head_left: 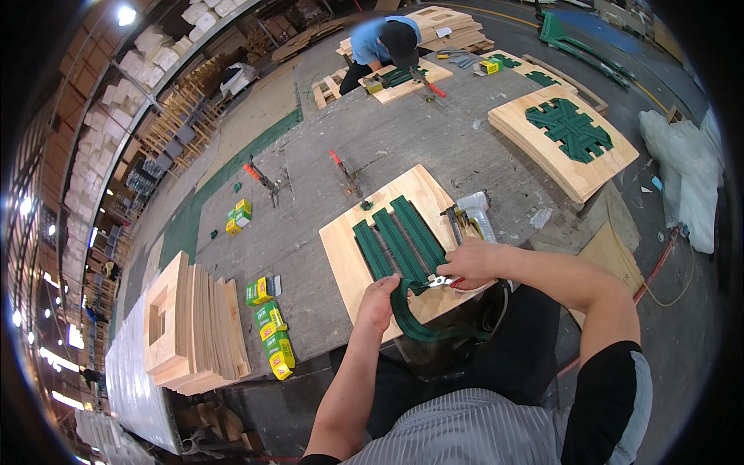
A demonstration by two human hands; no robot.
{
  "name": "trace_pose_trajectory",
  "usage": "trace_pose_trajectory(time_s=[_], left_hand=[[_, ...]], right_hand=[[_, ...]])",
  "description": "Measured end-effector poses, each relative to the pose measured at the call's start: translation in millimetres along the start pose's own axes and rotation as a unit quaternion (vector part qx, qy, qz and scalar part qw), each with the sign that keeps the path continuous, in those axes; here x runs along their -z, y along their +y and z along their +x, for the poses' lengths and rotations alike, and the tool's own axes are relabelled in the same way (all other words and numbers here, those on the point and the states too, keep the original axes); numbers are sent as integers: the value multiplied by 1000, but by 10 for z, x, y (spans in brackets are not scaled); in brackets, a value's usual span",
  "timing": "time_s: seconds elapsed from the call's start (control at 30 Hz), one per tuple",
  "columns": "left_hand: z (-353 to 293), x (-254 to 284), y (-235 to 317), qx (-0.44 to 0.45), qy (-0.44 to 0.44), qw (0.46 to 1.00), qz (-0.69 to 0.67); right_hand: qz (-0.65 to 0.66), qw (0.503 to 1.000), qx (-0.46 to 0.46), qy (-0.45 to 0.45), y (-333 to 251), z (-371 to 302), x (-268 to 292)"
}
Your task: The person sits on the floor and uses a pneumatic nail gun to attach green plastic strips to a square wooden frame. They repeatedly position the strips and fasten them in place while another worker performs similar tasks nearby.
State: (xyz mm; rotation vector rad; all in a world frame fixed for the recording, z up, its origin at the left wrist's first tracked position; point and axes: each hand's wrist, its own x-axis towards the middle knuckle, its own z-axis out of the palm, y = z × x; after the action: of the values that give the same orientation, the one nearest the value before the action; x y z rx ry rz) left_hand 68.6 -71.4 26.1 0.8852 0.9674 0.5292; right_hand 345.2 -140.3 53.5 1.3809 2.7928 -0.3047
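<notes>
Close in front of me lies a square wooden board with several dark green webbing strips running side by side across its opening. My left hand pinches a green webbing strap at the board's near edge; the strap loops down below the edge and off to the right. With my right hand I grip pliers with red handles, and their metal jaws are at the webbing beside my left fingers. Whether the jaws are closed on the strap is too small to tell. Just beyond my right hand, a staple gun lies at the board's right side.
Green-and-yellow boxes line the table left of the board, beside a stack of wooden frames. Red-handled clamps stand farther off. Finished webbed boards are stacked at right. Across the table, a co-worker bends over another board.
</notes>
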Motion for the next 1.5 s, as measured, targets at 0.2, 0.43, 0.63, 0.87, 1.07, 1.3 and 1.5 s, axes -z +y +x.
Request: trace_pose_trajectory(time_s=[0.2, 0.43, 0.63, 0.87, 1.07, 1.3, 1.5], left_hand=[[-63, -67, 29, -6, -8, 1000, 11], [-334, 187, -65, -49, -22, 997, -51], [-862, 308, -276, -66, -11, 991, -119], [-1126, 393, -787, -16, -14, 988, -154], [-1259, 398, -1046, 8, -11, 989, -147], [-1181, 109, -860, -41, -83, 996, -11], [-1224, 102, -834, -17, -94, 994, -44]], right_hand=[[14, 1000, -4, 5, -23, 34, -69], [72, 988, -110, 86, -29, -164, -133], [63, 806, -438, 394, 472, -603, -323], [-24, 767, -515, 382, 951, -1131, -427], [233, 772, -526, 270, 500, -436, -460], [245, 753, -540, 286, 377, -228, -529], [222, 753, -478, 393, 584, -502, -608]])
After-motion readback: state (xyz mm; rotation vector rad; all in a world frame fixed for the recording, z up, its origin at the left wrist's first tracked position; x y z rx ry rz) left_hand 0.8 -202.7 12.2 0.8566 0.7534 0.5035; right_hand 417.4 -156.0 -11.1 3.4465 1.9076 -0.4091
